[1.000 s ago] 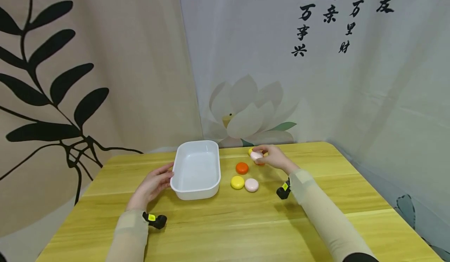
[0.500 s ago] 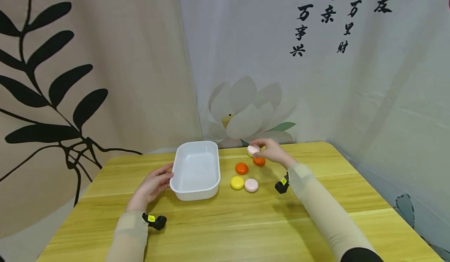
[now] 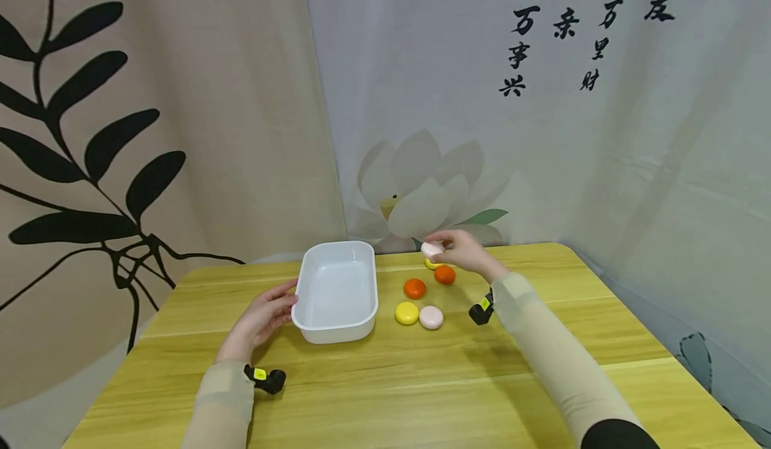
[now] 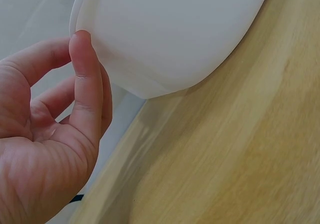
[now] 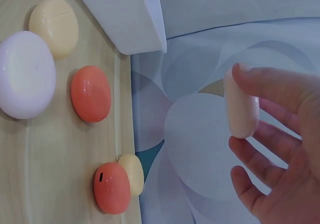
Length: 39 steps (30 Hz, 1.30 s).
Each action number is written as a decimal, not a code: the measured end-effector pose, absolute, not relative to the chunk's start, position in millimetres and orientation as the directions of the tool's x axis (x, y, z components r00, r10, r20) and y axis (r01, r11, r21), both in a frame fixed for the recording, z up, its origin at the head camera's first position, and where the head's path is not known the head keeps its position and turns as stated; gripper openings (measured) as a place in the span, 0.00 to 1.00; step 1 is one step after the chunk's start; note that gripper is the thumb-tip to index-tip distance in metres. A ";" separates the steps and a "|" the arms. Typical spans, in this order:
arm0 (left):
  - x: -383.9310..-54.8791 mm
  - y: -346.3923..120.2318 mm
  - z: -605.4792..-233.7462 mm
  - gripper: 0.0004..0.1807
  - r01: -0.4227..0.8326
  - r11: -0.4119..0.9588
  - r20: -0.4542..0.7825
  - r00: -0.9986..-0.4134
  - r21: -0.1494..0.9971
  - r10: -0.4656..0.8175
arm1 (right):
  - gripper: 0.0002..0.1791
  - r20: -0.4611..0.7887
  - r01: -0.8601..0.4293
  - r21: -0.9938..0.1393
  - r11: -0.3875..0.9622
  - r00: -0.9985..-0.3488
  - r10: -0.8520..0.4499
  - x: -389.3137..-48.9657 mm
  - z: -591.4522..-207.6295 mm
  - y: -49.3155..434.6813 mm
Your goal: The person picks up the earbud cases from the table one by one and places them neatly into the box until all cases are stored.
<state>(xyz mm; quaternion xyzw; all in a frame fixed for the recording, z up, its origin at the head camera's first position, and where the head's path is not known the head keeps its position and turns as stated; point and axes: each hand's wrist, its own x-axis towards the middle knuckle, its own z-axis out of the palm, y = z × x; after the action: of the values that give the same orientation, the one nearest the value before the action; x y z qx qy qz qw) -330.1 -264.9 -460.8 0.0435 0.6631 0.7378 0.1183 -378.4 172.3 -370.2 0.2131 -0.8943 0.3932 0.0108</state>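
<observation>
My right hand (image 3: 465, 251) pinches a glossy pink rounded disc (image 5: 242, 106) on edge between thumb and fingers, above the far side of the table. Partly behind it in the head view sits a yellow disc (image 3: 431, 264), with an orange disc (image 3: 444, 275) close by. Another orange disc (image 3: 414, 288), a second yellow disc (image 3: 406, 313) and a second pink disc (image 3: 430, 317) lie nearer to me. At the left, my left hand (image 3: 265, 318) rests its fingers against the side of a white rectangular tray (image 3: 334, 334), fingertips right at its rim.
The wooden table (image 3: 373, 395) ends just beyond the tray and discs. Behind it hangs a printed cloth (image 3: 253, 134) with leaves, a lotus and writing. A small black wrist camera (image 3: 268, 380) sits under each wrist.
My right hand has raised the pink disc up and slightly left, away from the far orange disc, which now shows fully. The left hand and tray have stayed put.
</observation>
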 end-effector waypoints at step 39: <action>-333.5 -264.1 -465.9 0.33 -0.095 -0.076 -0.078 -0.976 0.993 0.202 | 0.23 0.186 -0.437 -0.700 0.565 -0.875 -0.447 -392.1 -345.6 116.3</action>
<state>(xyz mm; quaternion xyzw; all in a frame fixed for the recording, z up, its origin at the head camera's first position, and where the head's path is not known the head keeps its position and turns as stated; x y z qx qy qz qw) -333.5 -264.1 -465.9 0.0397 0.6722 0.7323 0.1013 -392.1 116.3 -345.6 0.2496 -0.8845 0.3941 -0.0063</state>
